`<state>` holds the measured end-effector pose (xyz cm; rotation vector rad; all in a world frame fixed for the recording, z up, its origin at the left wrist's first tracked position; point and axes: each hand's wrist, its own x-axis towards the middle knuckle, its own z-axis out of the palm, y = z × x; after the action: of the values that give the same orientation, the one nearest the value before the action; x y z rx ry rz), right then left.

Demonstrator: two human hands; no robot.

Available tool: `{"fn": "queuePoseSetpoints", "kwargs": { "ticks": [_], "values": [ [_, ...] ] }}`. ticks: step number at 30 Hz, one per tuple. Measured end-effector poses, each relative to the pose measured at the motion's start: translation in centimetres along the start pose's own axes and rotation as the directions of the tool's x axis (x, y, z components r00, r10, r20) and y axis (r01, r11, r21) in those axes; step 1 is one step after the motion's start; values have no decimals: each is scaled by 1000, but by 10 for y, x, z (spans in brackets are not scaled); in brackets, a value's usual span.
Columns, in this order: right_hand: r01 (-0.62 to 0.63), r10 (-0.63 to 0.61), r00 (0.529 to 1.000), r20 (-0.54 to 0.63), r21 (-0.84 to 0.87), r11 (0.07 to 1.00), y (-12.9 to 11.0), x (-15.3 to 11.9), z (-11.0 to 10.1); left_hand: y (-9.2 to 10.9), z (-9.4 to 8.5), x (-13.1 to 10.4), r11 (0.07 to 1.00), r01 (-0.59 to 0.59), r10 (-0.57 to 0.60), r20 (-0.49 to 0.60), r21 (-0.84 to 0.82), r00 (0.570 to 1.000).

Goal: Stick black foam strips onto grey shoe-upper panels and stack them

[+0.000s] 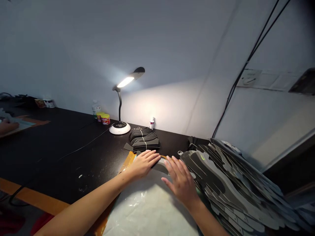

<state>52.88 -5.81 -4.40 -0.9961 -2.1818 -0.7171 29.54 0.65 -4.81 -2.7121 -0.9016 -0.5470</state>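
Your work sheet (152,206) looked like glossy, lightly wrinkled plastic, and the tabletop (71,137) had a smooth dark sheen. Lamp base (119,128): glossy white, probably plastic. The banded dark pieces (145,141) looked matt.

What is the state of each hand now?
Left hand: open, palm down on the grey piece.
Right hand: open, fingers over the same piece; contact cannot be told.
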Motion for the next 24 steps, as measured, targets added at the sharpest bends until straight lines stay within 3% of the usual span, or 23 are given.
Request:
{"fn": "queuePoseSetpoints", "kwargs": {
  "ticks": [4,8,10,15,18,24],
  "values": [
    [73,-74,995,-64,-7,997,-8,-2,10,12,1,2,998,-43,45,-37,34,998],
    [48,-41,991,-126,49,998,-1,-3,17,18,-1,6,991,-101,119,-211,92,970],
    [39,-32,994,-106,70,997,1,0,14,21,-2,6,983,-148,175,-309,109,935],
    [-51,51,999,12,48,998,-11,4,6,26,3,-2,960,-223,272,-381,168,884],
    [-24,22,998,51,50,998,-16,1,6,28,7,-6,966,-222,260,-455,136,852],
    [-88,83,994,69,65,994,3,2,-1,18,-7,2,933,-255,343,-405,255,848]
  ]
}}
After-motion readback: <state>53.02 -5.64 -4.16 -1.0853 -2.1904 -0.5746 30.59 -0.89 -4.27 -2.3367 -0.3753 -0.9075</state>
